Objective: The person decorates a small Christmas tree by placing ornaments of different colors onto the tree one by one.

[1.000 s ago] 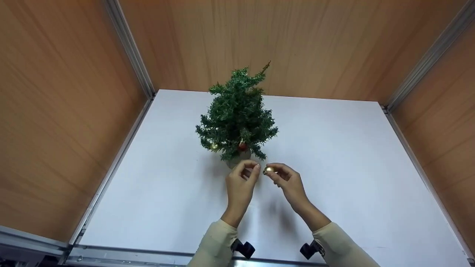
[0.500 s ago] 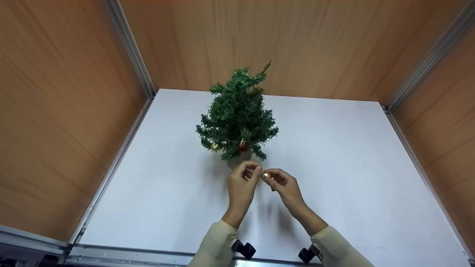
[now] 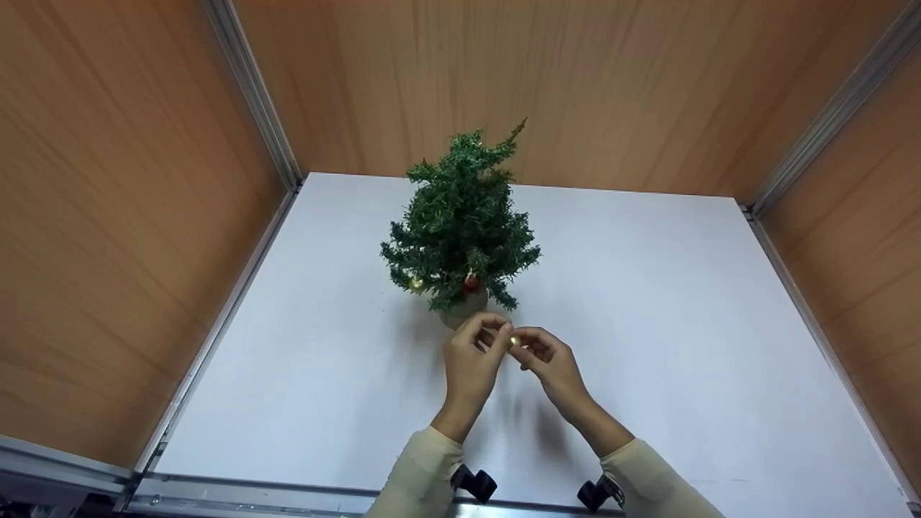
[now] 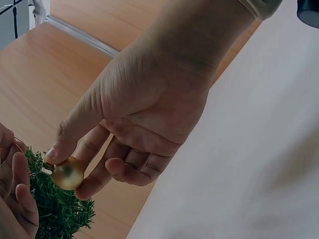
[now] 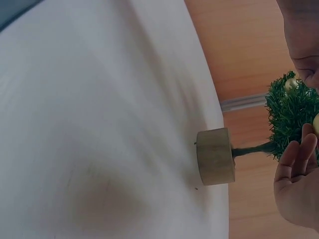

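Observation:
Near the front of a small artificial Christmas tree, both hands meet. My right hand holds a gold bauble between thumb and fingers, its cap towards the left hand. Close beside it, my left hand has thumb and forefinger together at the tips. In the left wrist view a thin thread curves out of the left fingers there. On the low branches hang a red bauble and another gold bauble.
The tree stands in a round wooden base on a white tabletop. Wood panels with metal corner rails enclose the table at the back and both sides.
My right hand has moved left and slightly nearer, bringing the gold bauble up to the left fingertips. The left hand has shifted slightly right. The tree stays where it was.

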Available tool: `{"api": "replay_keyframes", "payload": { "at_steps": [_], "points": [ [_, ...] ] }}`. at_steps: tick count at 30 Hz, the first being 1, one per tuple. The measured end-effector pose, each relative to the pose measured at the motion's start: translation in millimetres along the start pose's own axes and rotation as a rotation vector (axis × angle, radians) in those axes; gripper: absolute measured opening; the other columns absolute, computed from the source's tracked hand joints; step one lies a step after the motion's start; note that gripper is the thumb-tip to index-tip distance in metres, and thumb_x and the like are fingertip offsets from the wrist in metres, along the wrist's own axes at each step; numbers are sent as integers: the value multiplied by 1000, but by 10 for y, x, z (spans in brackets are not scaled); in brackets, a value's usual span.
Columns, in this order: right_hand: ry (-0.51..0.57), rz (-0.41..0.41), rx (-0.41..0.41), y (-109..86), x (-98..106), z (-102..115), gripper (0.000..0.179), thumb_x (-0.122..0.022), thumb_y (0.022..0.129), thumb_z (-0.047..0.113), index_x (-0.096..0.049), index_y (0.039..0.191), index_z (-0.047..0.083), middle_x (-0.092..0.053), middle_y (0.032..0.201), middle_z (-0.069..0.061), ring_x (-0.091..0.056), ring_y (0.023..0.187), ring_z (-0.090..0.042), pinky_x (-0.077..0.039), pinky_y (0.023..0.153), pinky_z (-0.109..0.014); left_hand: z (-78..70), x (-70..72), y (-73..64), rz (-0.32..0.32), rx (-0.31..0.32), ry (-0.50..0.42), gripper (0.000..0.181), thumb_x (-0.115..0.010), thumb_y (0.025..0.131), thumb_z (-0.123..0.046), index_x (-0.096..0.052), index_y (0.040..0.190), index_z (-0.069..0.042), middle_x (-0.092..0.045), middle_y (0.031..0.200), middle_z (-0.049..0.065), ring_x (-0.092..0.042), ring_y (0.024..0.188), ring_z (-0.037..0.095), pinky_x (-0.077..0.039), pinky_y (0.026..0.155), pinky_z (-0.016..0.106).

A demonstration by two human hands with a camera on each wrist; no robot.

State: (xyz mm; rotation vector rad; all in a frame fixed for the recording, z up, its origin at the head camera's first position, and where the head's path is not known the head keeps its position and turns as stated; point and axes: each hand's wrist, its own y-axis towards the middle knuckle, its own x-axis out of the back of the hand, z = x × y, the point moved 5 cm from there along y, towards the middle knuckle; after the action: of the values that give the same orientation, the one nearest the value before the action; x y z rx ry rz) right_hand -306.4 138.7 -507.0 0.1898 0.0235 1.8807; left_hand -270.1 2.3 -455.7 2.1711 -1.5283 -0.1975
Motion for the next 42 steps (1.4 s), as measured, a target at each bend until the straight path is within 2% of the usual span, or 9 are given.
{"api": "replay_keyframes", "payload": {
  "at_steps": [7,14,19,26,32,42],
  "points": [
    [-7,3,2,-7,5,-19,33,-66,81,33,-61,108,14,-58,99,-7,-53,78,-22,-48,66,-30,10,-18,-4,4,5,4,16,-60,86,-35,-64,87,-20,-59,79,-9,-52,61,13,-42,52,25],
    [-15,1,-4,2,36,32,31,-65,82,32,-62,109,16,-59,106,-2,-51,77,-26,-45,63,-29,37,-48,-18,25,18,-23,10,-63,86,-26,-64,90,-17,-59,82,-6,-54,60,15,-42,51,26],
    [-5,-18,70,26,78,198,29,-64,83,28,-62,109,14,-60,106,-3,-49,75,-25,-44,63,-32,43,-62,-15,37,14,-9,11,-61,86,-28,-64,90,-19,-59,83,-7,-54,60,15,-42,50,25],
    [6,-4,166,54,115,357,22,-67,82,20,-66,102,10,-62,101,-7,-51,84,-24,-43,70,-27,42,-87,3,57,7,0,14,-59,87,-35,-63,89,-22,-57,82,-10,-53,59,11,-43,50,24],
    [-3,-5,193,99,139,379,19,-67,82,19,-67,97,8,-63,96,-9,-54,83,-23,-45,69,-28,22,-103,37,49,-23,1,15,-59,87,-35,-63,88,-21,-58,81,-9,-53,57,11,-44,50,23],
    [28,10,199,153,174,419,16,-65,83,15,-67,96,6,-63,96,-11,-58,90,-26,-48,78,-35,-6,-125,95,41,-58,20,12,-60,86,-32,-63,88,-20,-58,81,-10,-52,57,8,-44,49,23]
  ]
}}
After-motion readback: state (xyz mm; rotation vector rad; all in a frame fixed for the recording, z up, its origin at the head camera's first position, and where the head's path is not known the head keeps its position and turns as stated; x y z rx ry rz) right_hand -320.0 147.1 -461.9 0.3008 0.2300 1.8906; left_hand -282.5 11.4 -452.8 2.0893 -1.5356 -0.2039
